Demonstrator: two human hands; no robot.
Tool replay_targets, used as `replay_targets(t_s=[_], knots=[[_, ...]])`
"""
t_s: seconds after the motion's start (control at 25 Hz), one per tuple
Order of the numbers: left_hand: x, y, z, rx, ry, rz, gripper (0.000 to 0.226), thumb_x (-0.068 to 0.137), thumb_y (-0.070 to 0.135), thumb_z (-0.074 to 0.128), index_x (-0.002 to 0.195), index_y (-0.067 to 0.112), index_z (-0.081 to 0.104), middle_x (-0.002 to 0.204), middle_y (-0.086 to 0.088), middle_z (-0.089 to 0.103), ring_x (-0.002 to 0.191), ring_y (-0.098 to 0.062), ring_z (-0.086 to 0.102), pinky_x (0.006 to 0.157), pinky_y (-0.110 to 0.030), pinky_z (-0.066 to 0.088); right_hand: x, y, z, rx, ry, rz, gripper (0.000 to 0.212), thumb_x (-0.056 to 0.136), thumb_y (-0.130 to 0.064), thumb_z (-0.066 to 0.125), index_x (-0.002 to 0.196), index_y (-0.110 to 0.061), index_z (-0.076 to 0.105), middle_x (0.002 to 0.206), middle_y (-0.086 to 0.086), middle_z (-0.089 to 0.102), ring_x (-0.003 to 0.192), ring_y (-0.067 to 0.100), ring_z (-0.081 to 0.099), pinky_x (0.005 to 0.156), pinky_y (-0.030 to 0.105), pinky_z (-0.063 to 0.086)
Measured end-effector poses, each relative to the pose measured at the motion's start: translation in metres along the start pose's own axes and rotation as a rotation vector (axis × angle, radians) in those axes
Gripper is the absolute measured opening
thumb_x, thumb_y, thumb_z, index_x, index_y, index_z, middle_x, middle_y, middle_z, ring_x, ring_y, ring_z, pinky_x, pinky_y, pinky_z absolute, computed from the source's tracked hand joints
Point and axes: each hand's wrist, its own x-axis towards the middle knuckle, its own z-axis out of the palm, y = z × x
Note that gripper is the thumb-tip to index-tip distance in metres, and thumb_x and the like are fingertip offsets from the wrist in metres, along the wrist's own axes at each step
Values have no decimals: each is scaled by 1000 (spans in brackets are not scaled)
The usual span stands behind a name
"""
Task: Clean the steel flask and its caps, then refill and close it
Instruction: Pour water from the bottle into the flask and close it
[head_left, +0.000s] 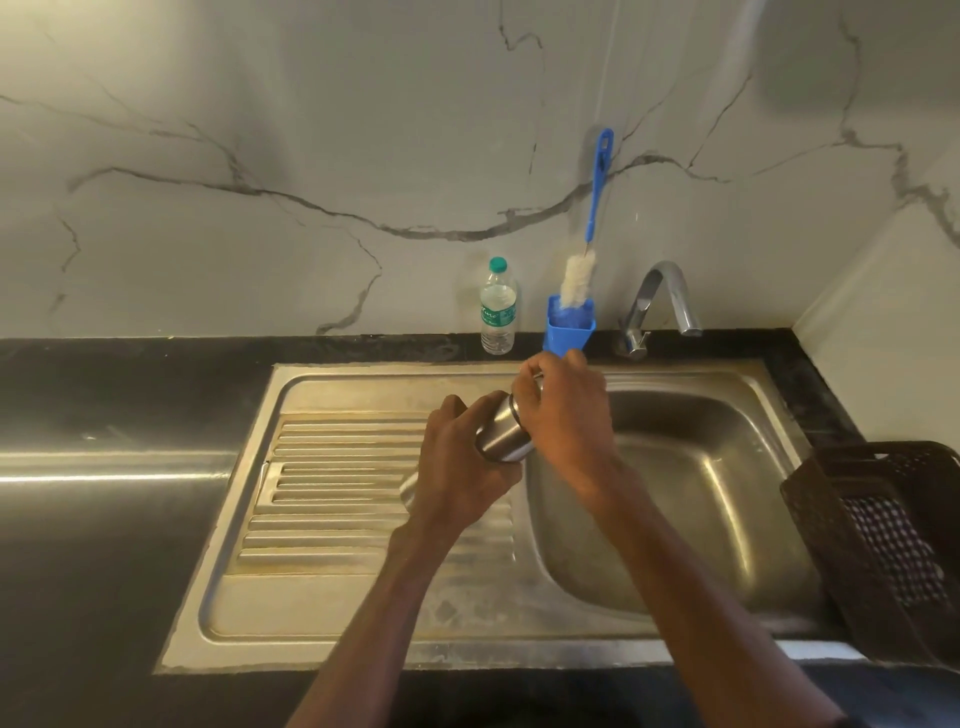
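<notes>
A steel flask (503, 432) is held tilted above the sink's draining board, its top pointing up and to the right. My left hand (460, 467) grips its body from the left and below. My right hand (563, 410) curls round the flask's top end, hiding the cap. A blue-handled bottle brush (592, 218) stands in a blue holder (567, 332) against the wall behind the sink. Beside the holder stands a clear plastic water bottle (497, 306) with a green cap.
The steel sink (691, 519) has its basin on the right and a ribbed draining board (332, 483) on the left. A chrome tap (660, 306) rises behind the basin. A dark plastic basket (883, 540) holding checked cloth sits at the right. Black countertop (104, 519) surrounds the sink.
</notes>
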Motion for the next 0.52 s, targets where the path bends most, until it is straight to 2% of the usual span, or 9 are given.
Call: replay_targets(t_s=[0.08, 0.2, 0.28, 0.36, 0.44, 0.52], knots=[[0, -2, 1, 46, 36, 17, 82, 58, 26, 89, 135, 37, 63, 93, 4, 52, 87, -22, 55, 73, -35, 47, 6, -6, 6, -48, 26, 45, 27, 102, -39, 55, 112, -16, 66, 102, 5, 56, 93, 26, 61, 83, 37, 53], [-3, -11, -1, 21, 76, -11, 84, 60, 23, 90, 140, 29, 63, 96, 1, 54, 86, -21, 56, 72, -36, 50, 14, -22, 12, -155, 3, 111, 30, 102, -41, 51, 108, -14, 63, 99, 5, 52, 89, 26, 57, 76, 33, 41], [-2, -20, -7, 82, 121, 12, 82, 63, 24, 92, 140, 23, 63, 97, -1, 58, 84, -21, 58, 70, -38, 54, 21, -33, 21, -135, -15, 89, 34, 102, -47, 52, 109, -15, 63, 102, 4, 57, 92, 24, 59, 75, 33, 43], [0, -31, -19, 138, 203, 9, 81, 64, 25, 94, 139, 18, 64, 99, -4, 63, 82, -22, 62, 68, -36, 55, 27, -40, 31, 122, -101, 54, 45, 99, -61, 54, 111, -20, 66, 104, -4, 64, 95, 15, 64, 79, 31, 50], [2, -50, -34, 82, 275, -98, 83, 64, 26, 97, 139, 16, 63, 107, -4, 68, 85, -20, 64, 71, -33, 54, 30, -48, 41, 424, -125, 134, 48, 98, -65, 54, 113, -21, 67, 103, -9, 69, 95, 9, 65, 84, 30, 52], [0, -69, -46, -66, 329, -212, 80, 65, 30, 98, 136, 21, 62, 111, 3, 71, 90, -16, 65, 77, -36, 56, 24, -48, 58, 451, -71, 161, 43, 99, -60, 56, 113, -21, 66, 103, -8, 70, 95, 9, 65, 85, 31, 52]])
